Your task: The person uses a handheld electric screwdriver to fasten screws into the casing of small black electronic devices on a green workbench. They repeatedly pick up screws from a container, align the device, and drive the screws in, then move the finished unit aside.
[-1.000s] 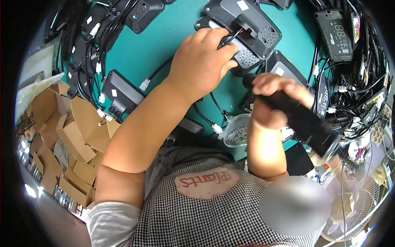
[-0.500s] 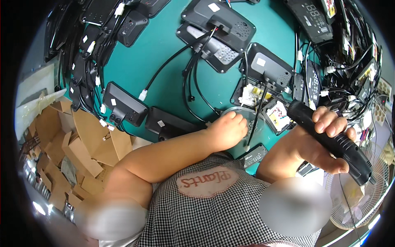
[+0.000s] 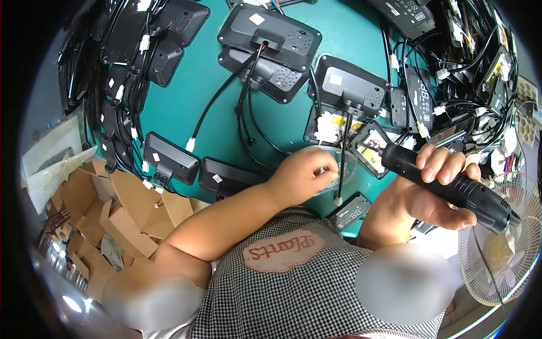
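Note:
My right hand is wrapped round a black electric screwdriver. Its thin bit points up and left, over a small opened display housing with a white and yellow inside. My left hand has its fingers curled and pinched together at the left rim of a clear dish of small metal pieces, perhaps screws. Whatever the fingertips hold is too small to make out. A black cable with a white plug runs down across the dish from a black display unit lying back side up.
Stacked black display units lie farther back on the green mat. More units and cables crowd the left and right. Cardboard boxes stand at lower left, a fan at lower right.
The screwdriver has moved left, bringing its bit over the opened housing. My left hand has shifted slightly left and turned, its fingertips drawn together. The whole view has also shifted a little.

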A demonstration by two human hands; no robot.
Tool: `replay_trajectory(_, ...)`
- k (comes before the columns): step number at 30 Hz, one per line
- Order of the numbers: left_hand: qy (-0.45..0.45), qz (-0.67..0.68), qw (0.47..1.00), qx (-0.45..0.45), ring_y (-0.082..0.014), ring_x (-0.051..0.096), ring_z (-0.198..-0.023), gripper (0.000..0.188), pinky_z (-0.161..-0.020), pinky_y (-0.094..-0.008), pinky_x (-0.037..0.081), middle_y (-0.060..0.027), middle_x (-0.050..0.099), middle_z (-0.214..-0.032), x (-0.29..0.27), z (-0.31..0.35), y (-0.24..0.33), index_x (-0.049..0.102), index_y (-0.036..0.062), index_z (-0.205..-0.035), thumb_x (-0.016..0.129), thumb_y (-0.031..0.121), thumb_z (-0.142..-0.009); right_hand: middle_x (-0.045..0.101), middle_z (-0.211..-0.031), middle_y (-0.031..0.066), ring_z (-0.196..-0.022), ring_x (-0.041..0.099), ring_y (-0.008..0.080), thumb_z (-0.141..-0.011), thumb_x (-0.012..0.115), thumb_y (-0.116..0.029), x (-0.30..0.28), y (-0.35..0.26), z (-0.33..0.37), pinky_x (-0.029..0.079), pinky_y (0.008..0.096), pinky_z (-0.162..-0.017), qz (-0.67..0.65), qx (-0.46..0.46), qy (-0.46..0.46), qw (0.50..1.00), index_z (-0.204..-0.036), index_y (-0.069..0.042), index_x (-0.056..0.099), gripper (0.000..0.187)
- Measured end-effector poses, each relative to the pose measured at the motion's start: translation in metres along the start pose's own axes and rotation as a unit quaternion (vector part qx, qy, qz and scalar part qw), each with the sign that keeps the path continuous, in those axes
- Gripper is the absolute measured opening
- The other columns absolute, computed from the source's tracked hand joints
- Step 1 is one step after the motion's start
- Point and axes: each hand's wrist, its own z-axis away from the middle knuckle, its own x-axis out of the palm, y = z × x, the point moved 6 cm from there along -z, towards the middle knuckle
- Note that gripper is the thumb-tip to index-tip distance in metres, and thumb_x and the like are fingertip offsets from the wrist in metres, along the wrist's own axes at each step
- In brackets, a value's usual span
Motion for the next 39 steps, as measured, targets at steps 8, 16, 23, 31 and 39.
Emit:
replay_trajectory(8,0.051,0.197,0.977,-0.062,-0.0080,0.052,-0.068,0.017,-0.062,-0.0223,0.043,-0.0029,0.057,-0.074,-0.035,0.000,0.033,0.057,0.0001,-0.083,0.053,0.014,-0.090,0.054,-0.081,0.0074,-0.062,0.056,0.0183,-0.078,0.058,-0.060,0.015,0.013,0.003,0.047,0.0320,-0.057,-0.104,0.033,0.007,0.994,-0.117,-0.004,0.042,0.070)
replay_trajectory(16,0.089,0.140,0.985,-0.048,-0.0090,0.050,-0.063,0.020,-0.058,-0.0227,0.042,-0.0038,0.056,-0.071,-0.037,-0.004,0.040,0.055,0.0005,-0.082,0.050,0.017,-0.092,0.053,-0.080,0.0060,-0.063,0.055,0.0169,-0.077,0.059,-0.059,0.009,0.020,0.001,0.046,0.0304,-0.057,-0.135,0.062,0.015,0.989,-0.117,-0.005,0.043,0.069)
replay_trajectory(23,0.033,-0.033,0.992,0.114,-0.0180,0.056,-0.068,0.013,-0.062,-0.0268,0.045,-0.0083,0.059,-0.078,-0.051,-0.016,0.063,0.057,0.0008,-0.091,0.056,0.013,-0.087,0.053,-0.078,0.0054,-0.061,0.056,0.0160,-0.077,0.059,-0.059,0.004,0.023,-0.003,0.047,0.0305,-0.057,-0.162,0.084,0.032,0.983,-0.117,-0.005,0.044,0.068)
replay_trajectory(31,0.148,-0.581,0.792,0.117,-0.0241,0.054,-0.095,0.028,-0.081,-0.0388,0.041,-0.0072,0.059,-0.097,-0.105,-0.062,0.041,0.063,0.0097,-0.103,0.061,0.011,-0.076,0.053,-0.078,0.0060,-0.059,0.054,0.0160,-0.076,0.060,-0.058,-0.001,0.023,-0.004,0.045,0.0294,-0.054,-0.111,0.066,0.019,0.991,-0.115,-0.003,0.045,0.069)
replay_trajectory(39,0.142,-0.579,0.791,0.139,-0.0254,0.051,-0.104,0.031,-0.085,-0.0398,0.039,-0.0093,0.058,-0.106,-0.116,-0.090,0.034,0.066,0.0173,-0.104,0.064,0.017,-0.074,0.054,-0.079,0.0066,-0.059,0.054,0.0165,-0.076,0.057,-0.063,-0.008,0.026,-0.003,0.045,0.0294,-0.052,-0.095,0.061,0.013,0.994,-0.118,-0.004,0.045,0.073)
